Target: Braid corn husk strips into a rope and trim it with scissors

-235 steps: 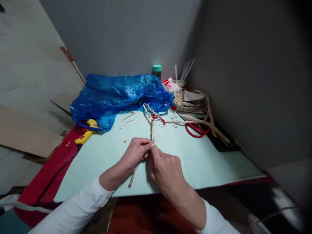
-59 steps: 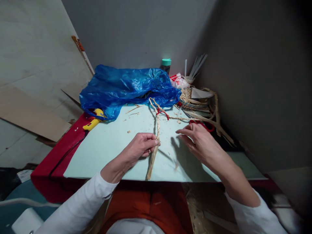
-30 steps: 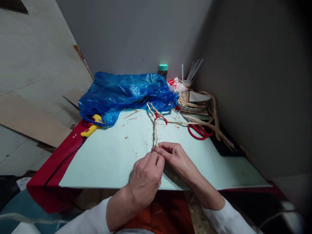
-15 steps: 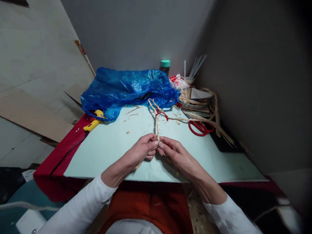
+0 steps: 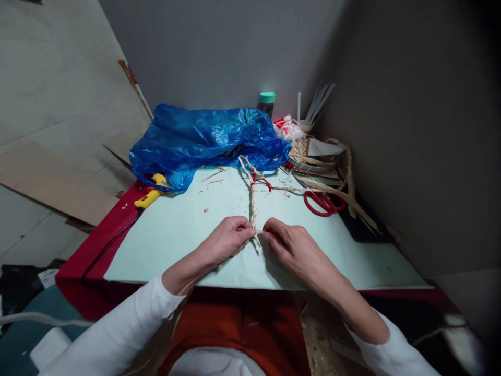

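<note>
Head view, from the left: yellow tool [image 5: 151, 196], probably a glue gun, hard and smooth, lying across the edge of red cloth [image 5: 74, 282] and pale green sheet [image 5: 156, 245]. Behind, blue plastic bag [image 5: 203, 136], thin, glossy, crumpled into loose folds.

Nearer, left hand [image 5: 227, 237], thumb and forefinger clamped on the near end of the straw-coloured braid [image 5: 253, 201]; remaining fingers curled together. At mid-sheet, the braid itself, narrow and knobbly, running away from the hands to a bend at the bag's edge, with thin red tie [image 5: 262, 180] around it. Just past the pinch, short loose tail [image 5: 257, 244], slightly frayed.

Then right hand [image 5: 293, 243], thumb and fingertips together, apparently gripping a pale strand [image 5: 260, 231] stretched across from the braid. Looks like plaiting, at the stage of pulling one strand sideways. Seems to call for a firm left pinch and an even pull, with the strand flat and snug.

Farther right, red scissors [image 5: 329, 208], rounded handles showing; behind, woven basket [image 5: 313, 167] with dry, papery, ragged-edged strips.
</note>
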Tool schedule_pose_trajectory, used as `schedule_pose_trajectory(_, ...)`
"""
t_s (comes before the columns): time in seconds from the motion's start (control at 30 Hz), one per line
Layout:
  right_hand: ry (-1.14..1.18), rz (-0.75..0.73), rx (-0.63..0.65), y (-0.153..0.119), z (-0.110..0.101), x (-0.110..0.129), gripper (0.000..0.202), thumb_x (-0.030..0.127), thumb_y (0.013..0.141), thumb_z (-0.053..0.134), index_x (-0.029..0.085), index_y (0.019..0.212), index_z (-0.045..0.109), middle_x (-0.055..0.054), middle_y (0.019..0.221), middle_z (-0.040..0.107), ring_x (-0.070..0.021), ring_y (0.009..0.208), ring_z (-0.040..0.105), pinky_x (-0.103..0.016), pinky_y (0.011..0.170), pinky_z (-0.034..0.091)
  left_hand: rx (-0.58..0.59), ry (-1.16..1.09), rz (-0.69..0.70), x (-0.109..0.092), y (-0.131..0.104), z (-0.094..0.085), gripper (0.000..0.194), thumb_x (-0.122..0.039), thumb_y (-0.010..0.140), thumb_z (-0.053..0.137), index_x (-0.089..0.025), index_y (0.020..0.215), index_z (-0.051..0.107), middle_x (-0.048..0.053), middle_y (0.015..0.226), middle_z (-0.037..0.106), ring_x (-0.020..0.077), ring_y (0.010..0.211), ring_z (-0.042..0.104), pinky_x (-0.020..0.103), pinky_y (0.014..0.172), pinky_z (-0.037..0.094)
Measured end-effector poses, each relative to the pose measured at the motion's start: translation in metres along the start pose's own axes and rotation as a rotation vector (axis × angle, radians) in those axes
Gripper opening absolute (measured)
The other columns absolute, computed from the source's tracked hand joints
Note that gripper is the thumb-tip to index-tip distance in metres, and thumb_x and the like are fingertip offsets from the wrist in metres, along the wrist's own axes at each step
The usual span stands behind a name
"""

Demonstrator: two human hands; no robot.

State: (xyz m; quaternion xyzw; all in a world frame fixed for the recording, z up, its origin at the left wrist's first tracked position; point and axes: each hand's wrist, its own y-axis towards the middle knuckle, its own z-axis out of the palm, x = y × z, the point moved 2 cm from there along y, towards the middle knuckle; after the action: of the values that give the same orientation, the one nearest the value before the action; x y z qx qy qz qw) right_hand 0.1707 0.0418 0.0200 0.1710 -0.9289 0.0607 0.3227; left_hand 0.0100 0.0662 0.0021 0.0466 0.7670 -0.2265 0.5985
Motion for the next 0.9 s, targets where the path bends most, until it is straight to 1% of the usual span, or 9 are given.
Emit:
schedule_pose_trajectory(0.1,-0.164,0.008,-0.152,-0.008,0.002,0.01,0.016,0.022,0.091,0.044,0.02,0.081,0.056,0.001,0.062,0.058,-0.0134,0.053,0.049,-0.026,0.056,0.028,-0.09,0.188,0.127,-0.001,-0.003,0.003,0.022,-0.031,0.084,0.053,-0.017,0.067,0.05,-0.003,0.056,0.054,0.0085,0.052,0.044,0.021,0.05,0.031)
schedule_pose_trajectory(0.2,-0.273,-0.112,-0.357,-0.019,0.015,0.025,0.015,0.017,0.089,0.045,0.019,0.079,0.056,0.0,0.063,0.06,-0.0133,0.052,0.051,-0.027,0.053,0.027,-0.128,0.208,0.158,-0.001,-0.007,0.007,0.025,-0.031,0.085,0.052,-0.017,0.065,0.048,-0.003,0.058,0.054,0.0094,0.055,0.045,0.021,0.054,0.033)
schedule_pose_trajectory(0.3,-0.415,-0.242,-0.531,-0.026,0.033,0.038,0.016,0.008,0.086,0.045,0.017,0.078,0.056,-0.001,0.06,0.058,-0.0148,0.052,0.052,-0.029,0.05,0.026,-0.147,0.05,0.123,0.001,-0.01,0.008,0.025,-0.031,0.083,0.054,-0.017,0.064,0.046,-0.006,0.054,0.043,0.0074,0.051,0.036,0.02,0.049,0.027)
schedule_pose_trajectory(0.4,-0.595,-0.307,-0.597,-0.028,0.049,0.044,0.022,0.0,0.082,0.042,0.015,0.083,0.058,-0.003,0.06,0.058,-0.0157,0.055,0.053,-0.028,0.049,0.028,-0.093,-0.193,0.085,0.004,-0.012,0.009,0.026,-0.035,0.084,0.056,-0.018,0.067,0.045,-0.009,0.051,0.035,0.0054,0.046,0.026,0.02,0.044,0.019)
schedule_pose_trajectory(0.57,-0.659,-0.355,-0.555,-0.034,0.054,0.043,0.026,0.0,0.085,0.041,0.01,0.096,0.063,-0.008,0.067,0.062,-0.0174,0.06,0.053,-0.029,0.05,0.031,-0.062,-0.315,0.034,0.004,-0.014,0.006,0.021,-0.032,0.081,0.063,-0.015,0.074,0.053,-0.008,0.054,0.038,0.004,0.046,0.027,0.019,0.043,0.016)
schedule_pose_trajectory(0.7,-0.31,-0.29,-0.472,-0.034,0.025,0.037,0.02,0.023,0.093,0.048,0.016,0.085,0.065,-0.005,0.068,0.062,-0.0181,0.065,0.055,-0.03,0.061,0.037,0.0,-0.349,0.032,0.003,-0.016,0.003,0.019,-0.032,0.081,0.065,-0.015,0.08,0.056,-0.009,0.054,0.034,0.0033,0.044,0.022,0.02,0.041,0.011)
schedule_pose_trajectory(0.77,-0.132,-0.157,-0.485,-0.026,0.008,0.03,0.022,0.031,0.094,0.049,0.016,0.094,0.066,-0.006,0.078,0.066,-0.0184,0.074,0.058,-0.03,0.069,0.039,0.012,-0.358,0.055,0.003,-0.017,0.002,0.021,-0.033,0.08,0.066,-0.015,0.08,0.056,-0.009,0.054,0.034,0.0032,0.044,0.022,0.02,0.041,0.011)
schedule_pose_trajectory(0.83,0.024,-0.047,-0.348,-0.011,0.001,0.022,0.026,0.038,0.094,0.05,0.017,0.101,0.064,-0.006,0.085,0.067,-0.0179,0.078,0.058,-0.029,0.071,0.039,0.005,-0.352,0.075,0.002,-0.018,0.001,0.021,-0.033,0.081,0.066,-0.014,0.08,0.056,-0.009,0.054,0.034,0.0032,0.044,0.024,0.019,0.041,0.013)
schedule_pose_trajectory(0.9,0.219,-0.01,-0.145,0.005,0.004,0.014,0.029,0.042,0.095,0.046,0.018,0.091,0.063,-0.003,0.077,0.064,-0.0151,0.07,0.055,-0.027,0.066,0.037,-0.008,-0.327,0.084,0.002,-0.019,0.001,0.018,-0.031,0.082,0.063,-0.014,0.081,0.058,-0.008,0.055,0.038,0.0035,0.045,0.025,0.019,0.042,0.015)
